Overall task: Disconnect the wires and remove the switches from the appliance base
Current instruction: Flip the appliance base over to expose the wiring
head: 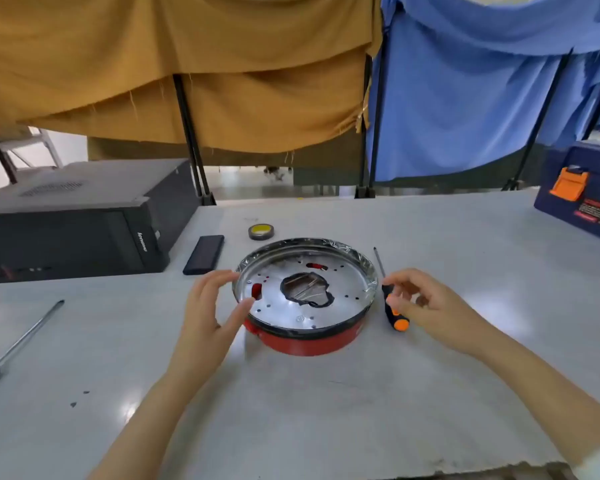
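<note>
The base (305,299), a round red pan-like shell with a shiny metal plate inside and a ragged dark hole at its middle, sits on the table (291,410) straight ahead. Red parts show through openings in the plate at the left and at the far side; whether these are the switches cannot be told.

The left hand (208,306) is at the base's left rim, fingers spread and relaxed, the thumb lying over the rim edge and the fingertips near it; it grips nothing. The right hand (426,306) hangs just right of the base, fingers loosely curled above the handle of a black-and-orange screwdriver (390,299) that lies on the table beside the base, shaft pointing away. Whether the fingers touch the handle cannot be told.

Behind the base lie a tape roll (261,232) and a dark flat case (204,254). A computer tower (77,220) lies at the far left, a long screwdriver (18,344) near the left edge, and a blue toolbox (582,195) at the far right.
</note>
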The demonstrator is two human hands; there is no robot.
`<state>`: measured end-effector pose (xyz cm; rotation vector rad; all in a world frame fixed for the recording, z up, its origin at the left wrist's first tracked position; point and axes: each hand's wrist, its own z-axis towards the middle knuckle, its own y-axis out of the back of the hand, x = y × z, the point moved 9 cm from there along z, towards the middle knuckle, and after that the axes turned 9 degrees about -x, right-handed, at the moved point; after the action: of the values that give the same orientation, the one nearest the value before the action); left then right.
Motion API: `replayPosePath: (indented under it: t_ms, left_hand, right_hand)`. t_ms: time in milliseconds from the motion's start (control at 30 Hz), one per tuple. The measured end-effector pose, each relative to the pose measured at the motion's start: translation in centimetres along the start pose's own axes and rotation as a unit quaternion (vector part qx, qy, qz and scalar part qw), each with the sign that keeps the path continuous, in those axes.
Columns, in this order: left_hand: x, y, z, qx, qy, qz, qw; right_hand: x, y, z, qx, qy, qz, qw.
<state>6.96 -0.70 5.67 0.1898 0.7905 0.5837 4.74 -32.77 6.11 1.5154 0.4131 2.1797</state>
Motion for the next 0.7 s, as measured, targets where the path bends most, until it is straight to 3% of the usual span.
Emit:
replayPosePath:
  t_ms: [100,200,400,700]
  left_hand:
    - [3.9,-1.8,1.8,-0.003,0.076,-0.013,0.997]
    - [7.1,-3.0,2.1,0.043,0.139,0.004,0.989]
    - [7.2,-4.9,0.3,0.161,0.125,-0.026,0.979]
    - [6.0,-4.9,0.4,0.131,0.179,-0.129,0.966]
  right_hand:
    - [-3.1,-0.3,2.8,-0.004,-0.002,-0.080,0.997]
    - [-5.7,-0.1,5.3,-0.006,-0.018,-0.112,0.993]
    - [-6.9,-3.3,7.6,0.065,-0.001,-0.143,0.988]
    - [-5.0,-3.7,7.1,0.035,0.075,-0.174,0.981]
